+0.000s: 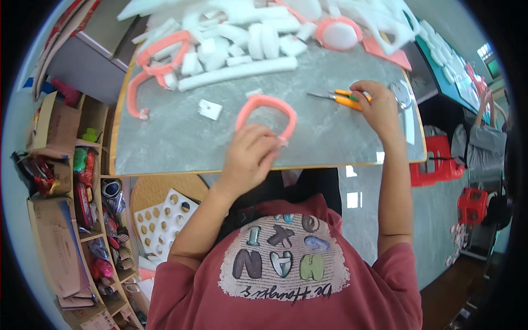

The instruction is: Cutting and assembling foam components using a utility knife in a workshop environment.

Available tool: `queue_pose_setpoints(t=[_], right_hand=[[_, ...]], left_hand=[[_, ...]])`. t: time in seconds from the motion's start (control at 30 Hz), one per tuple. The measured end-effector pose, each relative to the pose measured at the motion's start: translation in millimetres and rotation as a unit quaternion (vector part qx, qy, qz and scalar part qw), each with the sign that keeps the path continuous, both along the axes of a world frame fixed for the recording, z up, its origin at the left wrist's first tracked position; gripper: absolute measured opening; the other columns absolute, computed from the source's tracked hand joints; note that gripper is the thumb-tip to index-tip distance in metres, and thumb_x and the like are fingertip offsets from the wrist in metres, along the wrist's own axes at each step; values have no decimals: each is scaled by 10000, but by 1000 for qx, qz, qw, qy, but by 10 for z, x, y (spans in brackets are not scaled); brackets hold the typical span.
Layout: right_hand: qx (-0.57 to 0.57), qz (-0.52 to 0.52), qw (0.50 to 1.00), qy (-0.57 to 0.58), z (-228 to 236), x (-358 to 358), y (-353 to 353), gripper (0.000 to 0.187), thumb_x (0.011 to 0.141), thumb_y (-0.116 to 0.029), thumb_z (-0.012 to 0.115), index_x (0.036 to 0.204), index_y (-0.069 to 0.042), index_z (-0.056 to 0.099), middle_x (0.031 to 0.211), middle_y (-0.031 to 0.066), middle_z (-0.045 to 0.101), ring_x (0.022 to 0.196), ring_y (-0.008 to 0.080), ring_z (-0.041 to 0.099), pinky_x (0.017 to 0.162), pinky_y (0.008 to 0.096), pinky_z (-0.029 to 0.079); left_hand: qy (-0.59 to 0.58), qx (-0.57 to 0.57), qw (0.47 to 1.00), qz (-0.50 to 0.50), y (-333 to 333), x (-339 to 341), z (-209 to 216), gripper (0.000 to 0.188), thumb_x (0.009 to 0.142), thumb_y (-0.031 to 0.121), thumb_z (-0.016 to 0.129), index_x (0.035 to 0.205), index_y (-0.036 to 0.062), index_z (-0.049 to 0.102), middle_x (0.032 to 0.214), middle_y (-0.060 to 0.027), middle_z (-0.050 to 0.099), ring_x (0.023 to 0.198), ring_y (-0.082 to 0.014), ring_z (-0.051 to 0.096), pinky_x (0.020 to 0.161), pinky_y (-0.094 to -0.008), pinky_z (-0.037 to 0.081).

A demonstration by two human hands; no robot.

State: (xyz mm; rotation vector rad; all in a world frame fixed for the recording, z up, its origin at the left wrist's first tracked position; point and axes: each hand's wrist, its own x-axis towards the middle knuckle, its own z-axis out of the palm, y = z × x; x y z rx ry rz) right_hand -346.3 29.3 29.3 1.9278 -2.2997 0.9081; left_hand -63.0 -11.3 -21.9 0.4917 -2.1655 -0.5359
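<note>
A pink foam ring (293, 118) lies near the front middle of the grey table. My left hand (250, 157) is closed at its near edge, with the fingers curled over that part of the ring. Farther right, my right hand (378, 107) pinches the handles of small orange-handled pliers (346, 101), whose metal jaws point left. A green bit shows between the handles. The fingertips partly cover the handle ends. Beyond the ring sits a small white foam scrap (253, 93), and to its left a white square piece (210, 109).
White foam offcuts (236, 36) heap along the table's far side, with more pink foam rings (339, 33) among them. A roll of clear tape (400, 94) lies near the right edge. Crowded shelves (91, 187) stand at left. Red stools (437, 162) and another person (487, 143) are at right.
</note>
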Motion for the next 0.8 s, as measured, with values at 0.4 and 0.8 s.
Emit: queue_pose_setpoints(t=[0.4, 0.8], right_hand=[[-22, 10, 999, 30, -377, -186, 405, 375, 735, -109, 668, 1092, -38, 578, 998, 154, 577, 964, 333, 551, 825, 399, 451], [137, -38, 982, -120, 48, 362, 739, 548, 671, -72, 659, 1164, -37, 422, 939, 231, 591, 834, 403, 592, 692, 425, 482]], left_hand=[[83, 9, 964, 251, 170, 166, 76, 212, 716, 6, 717, 896, 55, 616, 910, -67, 531, 734, -147, 476, 585, -250, 379], [-59, -59, 985, 153, 152, -17, -97, 213, 626, 79, 749, 812, 77, 644, 870, -43, 598, 868, -245, 527, 803, -360, 375]])
